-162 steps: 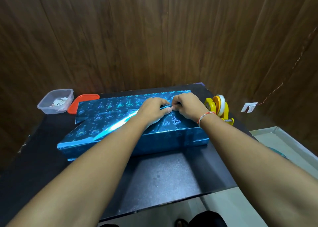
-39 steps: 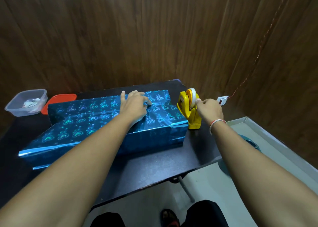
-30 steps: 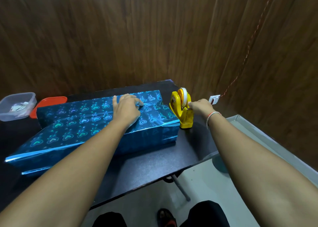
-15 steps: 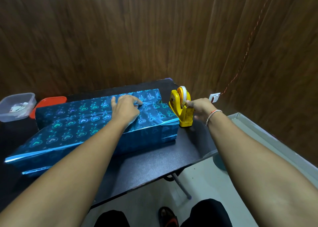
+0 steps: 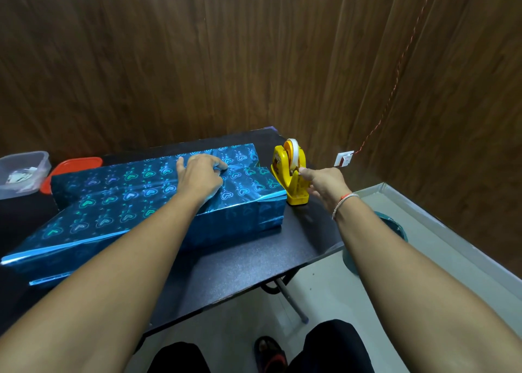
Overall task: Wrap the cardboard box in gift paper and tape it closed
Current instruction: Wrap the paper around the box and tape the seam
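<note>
The box wrapped in shiny blue heart-patterned gift paper (image 5: 121, 206) lies lengthwise on the black table (image 5: 240, 262). My left hand (image 5: 199, 176) presses the overlapping paper edges down on top of the box near its right end. A yellow tape dispenser (image 5: 291, 186) with a white tape roll (image 5: 293, 149) stands just right of the box. My right hand (image 5: 324, 183) is at the dispenser's near side, thumb and forefinger pinching the tape end by the cutter. The paper at the box's left end stands open and unfolded.
A clear plastic container (image 5: 19, 169) and a red lid (image 5: 74, 165) sit at the table's back left. Wooden walls close in behind and to the right, with a wall socket (image 5: 343, 158). A teal bin (image 5: 394, 227) stands on the floor beyond the table's right edge.
My right hand left the paper seam, reached to the dispenser and now pinches the tape end at its near side. My left hand has stayed pressing on the box.
</note>
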